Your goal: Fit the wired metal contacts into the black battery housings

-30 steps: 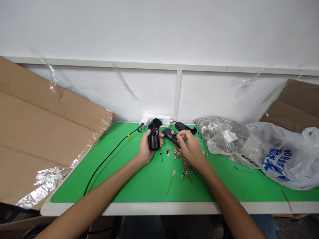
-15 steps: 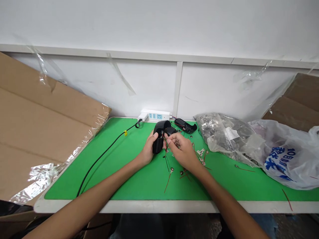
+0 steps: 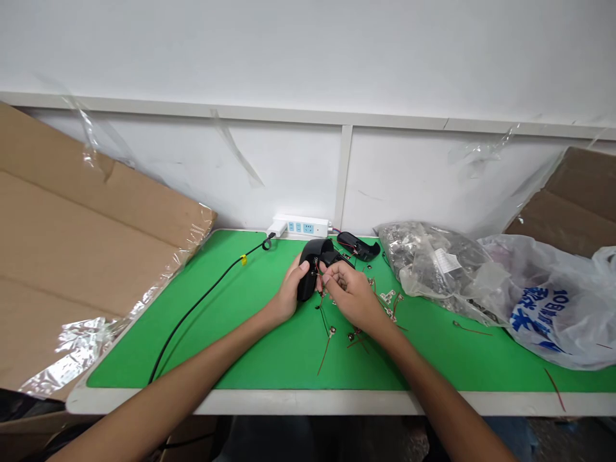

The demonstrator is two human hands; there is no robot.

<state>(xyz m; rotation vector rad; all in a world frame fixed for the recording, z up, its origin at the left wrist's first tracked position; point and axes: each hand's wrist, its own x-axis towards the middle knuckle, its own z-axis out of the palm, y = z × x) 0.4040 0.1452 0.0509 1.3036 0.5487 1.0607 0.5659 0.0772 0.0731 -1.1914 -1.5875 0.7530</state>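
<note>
My left hand (image 3: 290, 287) is closed around a curved black plastic housing (image 3: 305, 289), its thumb lying along the near side. Thin red and black wires (image 3: 321, 300) come out of the housing and hang toward the mat. My right hand (image 3: 350, 287) is pinched beside the housing's open side, at the wires; its fingertips hide exactly what they grip. Another black part (image 3: 332, 256) shows just behind the right fingers. Metal contact pieces with short wires (image 3: 332, 331) lie on the green mat around my right hand.
A similar black housing (image 3: 357, 246) lies near the white power strip (image 3: 308, 226). A black cable (image 3: 212, 300) runs across the mat's left. To the right are a clear bag of metal parts (image 3: 433, 256) and a white plastic bag (image 3: 568, 301). Cardboard (image 3: 96, 256) leans at left.
The housing has tilted slightly in my left hand, and the black part behind my right fingers sits at a different angle. Both hands stay nearly in place; the view has shifted a little.
</note>
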